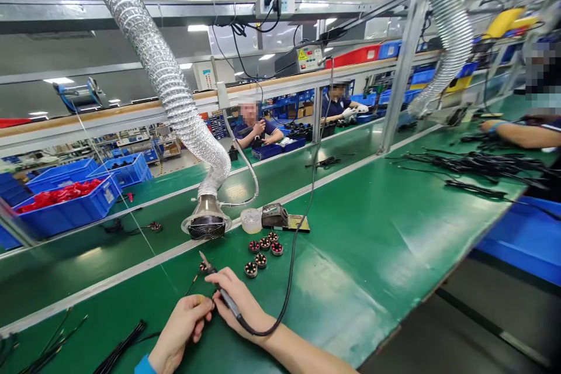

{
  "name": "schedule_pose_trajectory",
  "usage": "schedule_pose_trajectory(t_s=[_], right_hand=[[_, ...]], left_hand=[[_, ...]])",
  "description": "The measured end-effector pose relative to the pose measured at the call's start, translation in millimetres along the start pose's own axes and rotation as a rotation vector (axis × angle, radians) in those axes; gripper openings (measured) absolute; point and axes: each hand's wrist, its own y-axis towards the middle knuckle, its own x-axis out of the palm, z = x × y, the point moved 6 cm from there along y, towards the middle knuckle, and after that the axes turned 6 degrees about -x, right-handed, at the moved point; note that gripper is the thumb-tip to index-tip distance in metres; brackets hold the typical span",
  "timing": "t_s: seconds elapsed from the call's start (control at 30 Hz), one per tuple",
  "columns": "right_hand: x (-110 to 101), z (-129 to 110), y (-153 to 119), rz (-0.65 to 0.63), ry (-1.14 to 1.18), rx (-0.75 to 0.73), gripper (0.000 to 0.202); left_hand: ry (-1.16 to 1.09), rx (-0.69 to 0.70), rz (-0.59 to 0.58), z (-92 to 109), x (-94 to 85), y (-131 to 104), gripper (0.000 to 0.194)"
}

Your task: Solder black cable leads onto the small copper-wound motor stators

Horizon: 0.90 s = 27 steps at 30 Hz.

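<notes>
My right hand (241, 299) is closed around a soldering iron (229, 302), with its tip pointing up and away from me. Close by the tip sits a small round part with metal contacts (203, 267), partly hidden by the iron. A thin wire runs from that part down toward my hands. My left hand (186, 322) is closed in a pinch, its fingertips meeting those of my right hand; a black cable (149, 337) leads into it from the left. Beyond my right hand, several round parts (263, 249) with dark and red faces stand grouped on the green bench (342, 280).
A fume extraction hose (205, 155) ends just beyond the hands. Nearby are a clear round tub (251, 221) and an iron stand (275, 216). The iron's cord loops over my right forearm. Black cables (118, 347) lie front left; more cables (468, 163) and a co-worker's arm (521, 133) are right.
</notes>
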Motion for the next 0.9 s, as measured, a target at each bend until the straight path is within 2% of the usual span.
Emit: schedule_pose_trajectory(t_s=[0.27,0.47,0.57,0.63,0.7,0.73,0.8,0.9], right_hand=[[-5.2,-0.1,-4.8,0.11,0.146,0.08,0.046],[-17.0,-6.7,-1.7,0.197,-0.003,0.049,0.041],[-29.6,-10.4,2.6,0.299,-0.089,0.022,0.034],[-38.7,-11.5,5.1,0.375,-0.111,0.016,0.03],[-48.2,-12.7,6.3,0.456,-0.121,0.008,0.028],[-53.1,-13.8,6.1,0.499,-0.128,0.001,0.027],[-62.8,-16.5,4.6,0.585,-0.147,-0.013,0.025],[-73.8,-19.8,1.5,0.68,-0.176,-0.017,0.024]], left_hand=[[-0.15,0.067,0.06,7.9,6.9,-12.5,0.049],[-0.11,0.086,0.152,-4.7,-1.5,-3.5,0.059],[-0.097,0.164,0.278,0.5,-14.4,-4.2,0.073],[-0.069,0.301,0.429,14.6,-25.3,-15.1,0.078],[0.005,0.427,0.557,31.7,-30.5,-30.6,0.074],[0.066,0.466,0.579,40.1,-29.2,-36.7,0.069],[0.265,0.503,0.531,55.8,-18.7,-42.1,0.061],[0.722,0.51,0.372,71.1,5.8,-36.9,0.047]])
